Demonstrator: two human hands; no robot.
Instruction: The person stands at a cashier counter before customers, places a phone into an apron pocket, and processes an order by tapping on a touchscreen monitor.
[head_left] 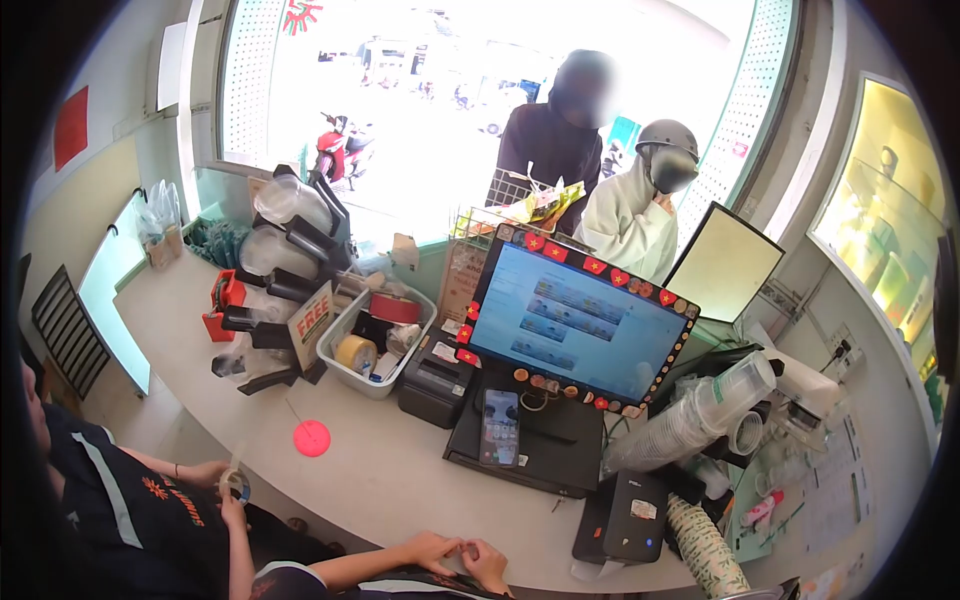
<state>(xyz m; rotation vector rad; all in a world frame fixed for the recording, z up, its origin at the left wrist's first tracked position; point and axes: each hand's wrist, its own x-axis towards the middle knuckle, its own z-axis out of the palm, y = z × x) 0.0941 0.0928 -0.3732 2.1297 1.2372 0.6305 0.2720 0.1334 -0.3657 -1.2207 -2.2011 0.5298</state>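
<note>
My left hand and my right hand meet at the near edge of the counter, low in the view. Their fingers are curled in and the fingertips come together. Something small and pale may be between them, but it is too small to name. Closest on the counter to my right hand is a black card-terminal-like device with a paper slip under it. Farther back, a phone lies on a black cash drawer.
At left, a co-worker's hands hold a tape roll. A monitor, black printer, white bin of supplies and pink disc stand on the counter. Stacked cups lean at right. Two people stand outside the window.
</note>
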